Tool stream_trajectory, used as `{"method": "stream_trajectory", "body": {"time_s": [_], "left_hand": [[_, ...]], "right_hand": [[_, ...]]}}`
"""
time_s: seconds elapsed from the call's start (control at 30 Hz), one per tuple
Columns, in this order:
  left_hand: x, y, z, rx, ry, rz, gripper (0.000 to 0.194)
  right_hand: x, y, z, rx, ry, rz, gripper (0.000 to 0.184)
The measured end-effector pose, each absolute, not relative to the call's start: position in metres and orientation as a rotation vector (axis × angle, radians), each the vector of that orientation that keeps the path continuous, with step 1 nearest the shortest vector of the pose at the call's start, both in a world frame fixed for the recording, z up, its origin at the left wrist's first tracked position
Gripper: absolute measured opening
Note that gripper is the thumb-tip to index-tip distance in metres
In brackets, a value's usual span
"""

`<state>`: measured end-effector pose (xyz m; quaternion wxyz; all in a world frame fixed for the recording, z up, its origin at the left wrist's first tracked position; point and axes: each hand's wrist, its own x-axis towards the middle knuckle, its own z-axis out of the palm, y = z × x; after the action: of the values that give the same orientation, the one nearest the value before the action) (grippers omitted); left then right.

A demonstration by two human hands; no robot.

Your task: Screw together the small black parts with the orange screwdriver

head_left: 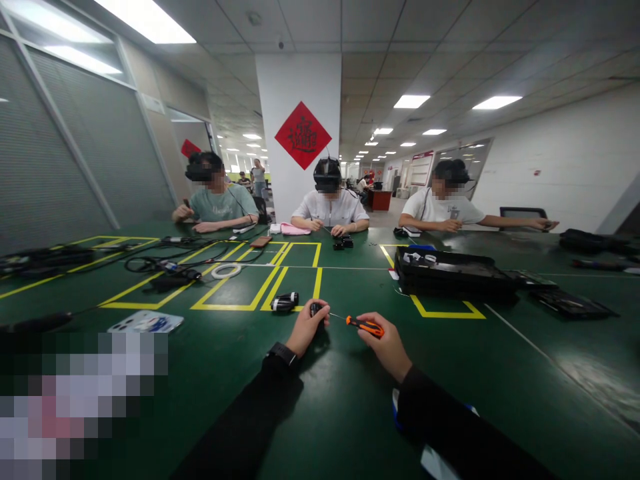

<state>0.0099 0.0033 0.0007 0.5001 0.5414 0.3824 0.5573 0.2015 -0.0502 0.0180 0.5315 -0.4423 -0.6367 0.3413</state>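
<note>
My left hand [309,327] is closed around a small black part [315,309] and holds it down on the green table [350,413]. My right hand [386,345] grips an orange-handled screwdriver [365,325], whose thin shaft points left with its tip at the black part. Both my arms are in black sleeves, and a dark watch sits on my left wrist. Another small black part [285,302] lies on the table just beyond my left hand, on a yellow tape line.
Yellow tape rectangles [250,283] mark the tabletop. A black tray stack [453,272] sits ahead right, cables [165,267] and a tape roll [226,271] ahead left, a card [146,323] near left. Three people with headsets sit at the far side.
</note>
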Motion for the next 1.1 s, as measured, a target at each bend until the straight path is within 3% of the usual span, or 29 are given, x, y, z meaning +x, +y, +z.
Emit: {"method": "stream_trajectory", "body": {"time_s": [0.27,0.4,0.53,1.1], "left_hand": [[0.009,0.002,0.001,1.436,0.949,1.318,0.031],[0.010,0.002,0.001,1.429,0.953,1.310,0.031],[0.011,0.004,0.000,1.417,0.962,1.290,0.031],[0.012,-0.001,0.003,1.452,0.959,1.274,0.032]], "right_hand": [[0.208,-0.044,0.009,-1.302,-1.797,0.536,0.020],[0.208,-0.042,0.007,-1.340,-1.845,0.471,0.028],[0.208,-0.043,0.006,-1.337,-1.877,0.414,0.016],[0.204,-0.046,0.008,-1.181,-1.901,0.507,0.026]]}}
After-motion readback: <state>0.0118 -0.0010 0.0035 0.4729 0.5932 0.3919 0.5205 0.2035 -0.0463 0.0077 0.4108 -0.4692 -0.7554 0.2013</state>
